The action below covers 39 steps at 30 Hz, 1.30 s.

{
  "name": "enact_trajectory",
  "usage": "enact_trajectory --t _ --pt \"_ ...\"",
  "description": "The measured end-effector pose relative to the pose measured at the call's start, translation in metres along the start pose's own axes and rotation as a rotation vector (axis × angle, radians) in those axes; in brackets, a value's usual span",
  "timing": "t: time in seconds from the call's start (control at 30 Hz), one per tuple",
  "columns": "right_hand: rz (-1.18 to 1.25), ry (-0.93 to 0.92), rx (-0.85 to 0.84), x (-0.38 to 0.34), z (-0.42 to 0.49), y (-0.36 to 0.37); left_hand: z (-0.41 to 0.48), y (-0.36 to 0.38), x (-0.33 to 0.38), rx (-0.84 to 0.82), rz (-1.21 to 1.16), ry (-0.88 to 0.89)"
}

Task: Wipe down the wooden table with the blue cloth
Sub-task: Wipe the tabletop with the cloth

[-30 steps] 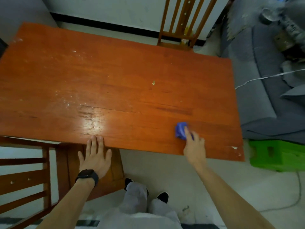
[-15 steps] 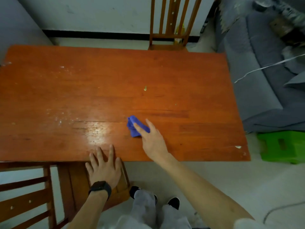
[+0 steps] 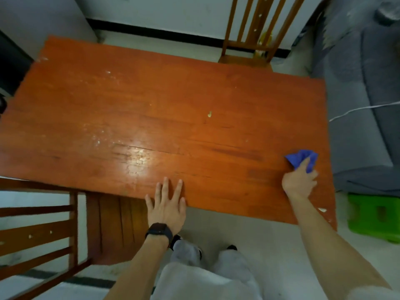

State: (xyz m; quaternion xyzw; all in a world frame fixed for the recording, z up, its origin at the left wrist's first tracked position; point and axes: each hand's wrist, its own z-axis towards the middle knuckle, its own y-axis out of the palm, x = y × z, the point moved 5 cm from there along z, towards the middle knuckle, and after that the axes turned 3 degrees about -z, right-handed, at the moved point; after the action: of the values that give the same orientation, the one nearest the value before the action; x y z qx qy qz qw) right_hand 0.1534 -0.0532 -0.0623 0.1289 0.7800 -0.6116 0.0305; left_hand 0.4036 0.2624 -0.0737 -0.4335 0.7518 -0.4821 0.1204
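Your left hand [image 3: 166, 204] lies flat on the near edge of the desk [image 3: 194, 87], fingers straight, holding nothing. Your right hand [image 3: 299, 180] grips the cloth [image 3: 303, 158] and presses it on the desk near the right end, close to the near edge. The cloth is blue, crumpled into a small bunch, partly under your fingers. Farther in, white specks [image 3: 97, 135] lie left of the middle and one pale crumb [image 3: 209, 114] sits beyond them, so I judge that most of the wiping is left.
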Motion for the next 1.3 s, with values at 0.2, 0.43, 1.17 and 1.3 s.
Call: enact_trajectory --t 0.2,0.43,1.17,1.3 --pt "-0.123 -0.827 -0.064 -0.097 -0.148 0.065 -0.008 0.014 0.047 -0.051 0.044 0.013" --pt "-0.229 -0.694 -0.023 0.058 -0.045 0.029 -0.006 0.032 0.099 -0.086 0.183 0.147" --pt "-0.244 -0.427 -0.133 0.091 0.131 -0.039 0.045 0.018 0.192 0.067 0.160 0.031" --pt "-0.075 -0.257 -0.078 0.092 0.147 -0.079 0.067 0.015 0.235 0.052 0.075 0.161"
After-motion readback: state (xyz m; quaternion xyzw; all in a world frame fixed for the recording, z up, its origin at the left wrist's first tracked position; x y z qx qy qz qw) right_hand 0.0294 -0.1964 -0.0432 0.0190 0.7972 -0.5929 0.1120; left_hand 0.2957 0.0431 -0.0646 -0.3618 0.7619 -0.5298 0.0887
